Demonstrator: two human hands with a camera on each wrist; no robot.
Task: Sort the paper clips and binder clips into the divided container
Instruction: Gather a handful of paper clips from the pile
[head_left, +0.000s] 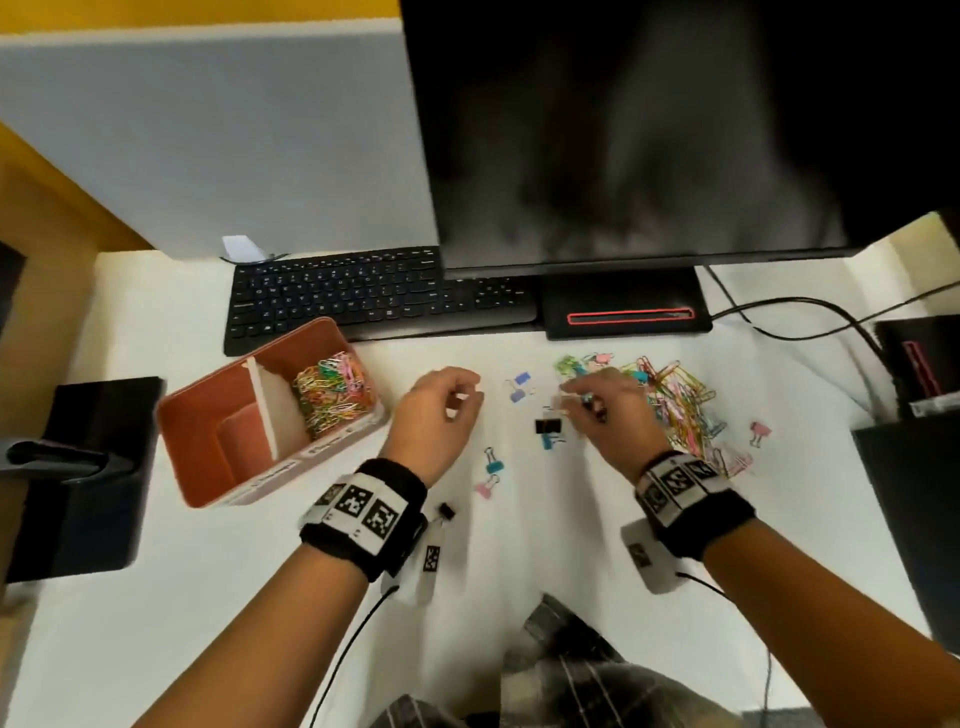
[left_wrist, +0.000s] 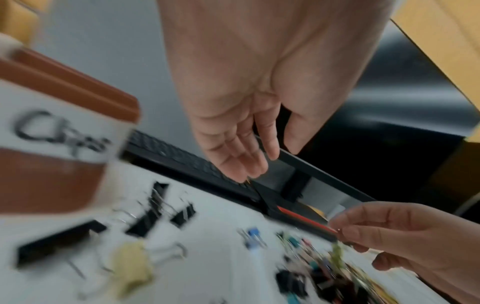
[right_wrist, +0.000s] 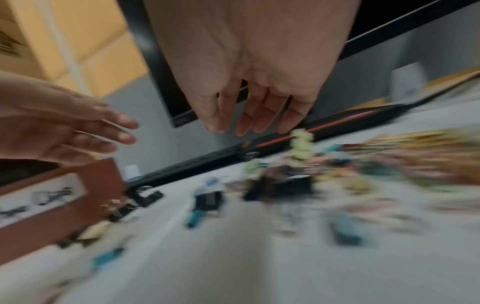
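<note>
Our left hand (head_left: 441, 410) hovers above the worktop (head_left: 519, 545) with fingers loosely curled and nothing in it; the left wrist view shows the palm bare and the fingers relaxed. Our right hand (head_left: 605, 410) reaches over the scattered clips, fingers bent down; something small seems to sit at its fingertips in the head view, but blur keeps us from telling whether it grips anything.

Between the hands lie two blue binder clips (head_left: 521, 387), and a black binder clip (head_left: 548, 427) sits at about 7 o'clock of the right hand. At 3 o'clock of that hand spreads the pile of coloured paper clips (head_left: 680, 405), with a pink binder clip (head_left: 758, 434) beyond it.

At 9 o'clock of the left hand stands the divided container (head_left: 208, 467); its far compartment holds sorted paper clips (head_left: 332, 392), while the near one looks bare of clips. At 12 o'clock sit the keyboard (head_left: 363, 296) and the monitor (head_left: 675, 130).
</note>
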